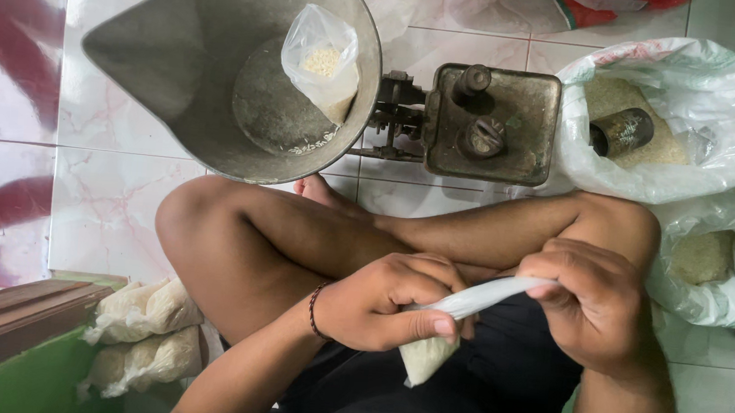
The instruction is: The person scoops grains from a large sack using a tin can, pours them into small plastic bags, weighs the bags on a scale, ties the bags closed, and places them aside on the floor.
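While my left hand (386, 304) pinches the small rice bag (426, 355) at its neck, my right hand (591, 307) grips the twisted top (492, 295). Sealing step, I judge; next: tighter twist, then knot.

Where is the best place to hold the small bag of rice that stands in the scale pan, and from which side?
Probably from above, at the loose open top of the small bag: the rice fills only its bottom, and the walls of the scale pan surround it.
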